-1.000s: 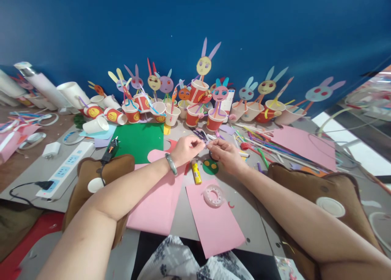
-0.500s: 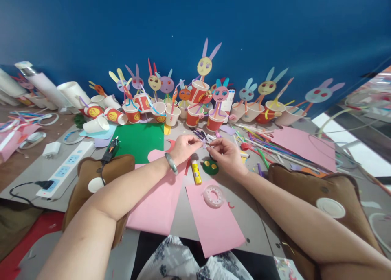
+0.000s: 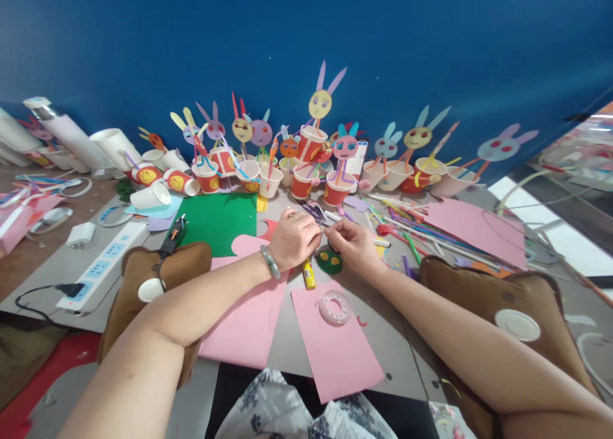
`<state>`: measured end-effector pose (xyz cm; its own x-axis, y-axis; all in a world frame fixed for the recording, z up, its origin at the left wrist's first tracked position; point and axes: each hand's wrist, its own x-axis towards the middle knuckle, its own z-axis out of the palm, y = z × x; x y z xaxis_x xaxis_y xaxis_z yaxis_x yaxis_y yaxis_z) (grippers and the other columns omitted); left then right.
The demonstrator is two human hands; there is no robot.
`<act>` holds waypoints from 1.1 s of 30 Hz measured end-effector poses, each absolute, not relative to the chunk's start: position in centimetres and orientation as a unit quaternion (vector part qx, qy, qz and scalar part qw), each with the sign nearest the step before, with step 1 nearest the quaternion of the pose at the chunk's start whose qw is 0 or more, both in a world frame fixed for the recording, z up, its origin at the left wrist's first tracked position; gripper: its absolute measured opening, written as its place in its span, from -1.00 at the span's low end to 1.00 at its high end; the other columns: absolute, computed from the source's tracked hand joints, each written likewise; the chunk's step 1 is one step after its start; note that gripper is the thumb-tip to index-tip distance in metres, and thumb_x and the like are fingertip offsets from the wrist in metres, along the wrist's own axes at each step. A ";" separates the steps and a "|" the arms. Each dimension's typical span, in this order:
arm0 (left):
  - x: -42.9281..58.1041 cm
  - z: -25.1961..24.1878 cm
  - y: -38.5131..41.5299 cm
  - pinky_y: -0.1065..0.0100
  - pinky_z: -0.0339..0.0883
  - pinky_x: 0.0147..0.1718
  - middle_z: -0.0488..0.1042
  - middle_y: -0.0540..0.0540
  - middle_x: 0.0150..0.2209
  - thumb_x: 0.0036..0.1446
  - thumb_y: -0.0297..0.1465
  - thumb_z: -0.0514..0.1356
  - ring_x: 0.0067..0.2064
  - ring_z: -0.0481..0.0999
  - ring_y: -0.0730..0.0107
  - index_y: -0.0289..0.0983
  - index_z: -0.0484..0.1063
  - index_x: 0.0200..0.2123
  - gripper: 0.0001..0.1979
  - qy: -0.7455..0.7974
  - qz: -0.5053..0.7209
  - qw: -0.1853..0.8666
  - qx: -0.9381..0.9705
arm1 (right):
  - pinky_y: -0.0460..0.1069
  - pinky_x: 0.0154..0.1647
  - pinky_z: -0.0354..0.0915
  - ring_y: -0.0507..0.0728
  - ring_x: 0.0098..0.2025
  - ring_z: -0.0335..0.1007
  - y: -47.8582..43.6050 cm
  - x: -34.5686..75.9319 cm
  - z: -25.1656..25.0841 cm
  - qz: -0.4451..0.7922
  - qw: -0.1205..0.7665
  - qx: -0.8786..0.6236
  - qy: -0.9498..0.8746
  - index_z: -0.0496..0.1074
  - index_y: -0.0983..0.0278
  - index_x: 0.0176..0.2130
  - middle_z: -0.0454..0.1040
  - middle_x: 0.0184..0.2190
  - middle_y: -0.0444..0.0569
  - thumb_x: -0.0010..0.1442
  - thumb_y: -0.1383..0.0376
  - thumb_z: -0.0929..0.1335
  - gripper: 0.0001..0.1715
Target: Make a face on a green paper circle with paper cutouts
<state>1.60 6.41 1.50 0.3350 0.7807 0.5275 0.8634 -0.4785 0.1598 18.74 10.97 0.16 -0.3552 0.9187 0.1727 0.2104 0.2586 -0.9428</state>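
My left hand (image 3: 295, 240), a bangle at its wrist, is closed with its back turned up and its fingertips meeting the right hand's. My right hand (image 3: 355, 244) is pinched, thumb against fingers. Whatever lies between the two sets of fingertips is too small and covered to make out. Just below them is a green paper disc (image 3: 330, 268) with two yellow spots. A yellow glue stick (image 3: 309, 274) lies beside it, its upper end partly behind my left hand. Dark-handled scissors (image 3: 313, 212) appear to lie just beyond my fingers.
Paper cups with rabbit-faced straw figures (image 3: 345, 147) line the blue wall. A tape roll (image 3: 335, 307) rests on a pink sheet (image 3: 342, 356). Green card (image 3: 218, 219) is at left, near a power strip (image 3: 103, 267). Loose straws (image 3: 407, 225) lie right. Brown cushions (image 3: 479, 298) flank my forearms.
My left hand has rolled over, back upward, and come slightly nearer me. The small pale purple paper piece seen between my fingertips is now hidden. My right hand has barely moved.
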 end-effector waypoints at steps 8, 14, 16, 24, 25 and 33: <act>1.3 1.3 7.0 0.19 0.22 -0.06 0.55 -0.09 -0.33 0.22 -0.34 0.20 -0.22 0.50 0.30 -0.28 0.51 -0.37 -0.84 -0.520 -0.368 -0.036 -0.770 | -0.06 -0.58 0.11 0.01 -0.60 0.14 11.2 19.1 0.3 0.471 0.386 -0.406 -0.681 0.38 0.22 -0.46 0.27 -0.67 -0.19 0.08 0.03 0.44 -0.66; 0.3 2.3 8.1 0.42 0.28 -0.36 0.51 -0.05 -0.46 0.18 -0.35 0.16 -0.35 0.47 0.41 -0.33 0.50 -0.48 -0.75 -0.533 -0.433 -0.314 -0.655 | -0.07 -0.59 0.06 -0.02 -0.59 0.13 11.4 19.3 0.6 0.532 0.353 -0.377 -0.671 0.43 0.25 -0.43 0.31 -0.63 -0.17 0.04 0.03 0.47 -0.65; 0.0 2.7 8.2 0.44 0.27 -0.39 0.49 -0.02 -0.51 0.17 -0.30 0.17 -0.39 0.45 0.43 -0.33 0.52 -0.49 -0.73 -0.522 -0.415 -0.380 -0.640 | -0.08 -0.59 0.05 -0.02 -0.58 0.12 11.4 19.3 0.6 0.543 0.345 -0.363 -0.674 0.44 0.26 -0.42 0.31 -0.62 -0.17 0.04 0.04 0.46 -0.65; 0.1 3.2 7.8 0.48 0.15 -0.56 0.36 0.04 -0.63 0.04 -0.29 0.25 -0.56 0.29 0.56 -0.34 0.48 -0.53 -0.77 -0.490 -0.376 -0.462 -0.636 | -0.08 -0.58 0.04 -0.03 -0.58 0.12 11.7 19.4 0.1 0.551 0.345 -0.357 -0.670 0.44 0.27 -0.41 0.30 -0.62 -0.19 0.06 0.04 0.46 -0.65; 0.1 3.2 7.7 0.48 0.14 -0.57 0.35 0.05 -0.64 0.03 -0.29 0.26 -0.57 0.29 0.56 -0.34 0.47 -0.54 -0.77 -0.488 -0.370 -0.472 -0.635 | -0.08 -0.57 0.05 -0.02 -0.58 0.12 11.6 19.4 0.1 0.551 0.346 -0.358 -0.670 0.44 0.26 -0.42 0.29 -0.63 -0.19 0.05 0.04 0.46 -0.65; -0.1 2.7 8.0 0.46 0.20 -0.53 0.50 -0.02 -0.55 -0.04 -0.35 0.32 -0.52 0.41 0.51 -0.36 0.53 -0.46 -0.84 -0.471 -0.356 -0.503 -0.631 | -0.08 -0.57 0.08 -0.01 -0.57 0.17 11.3 19.2 0.5 0.539 0.318 -0.350 -0.697 0.44 0.27 -0.44 0.36 -0.60 -0.14 0.04 -0.01 0.47 -0.60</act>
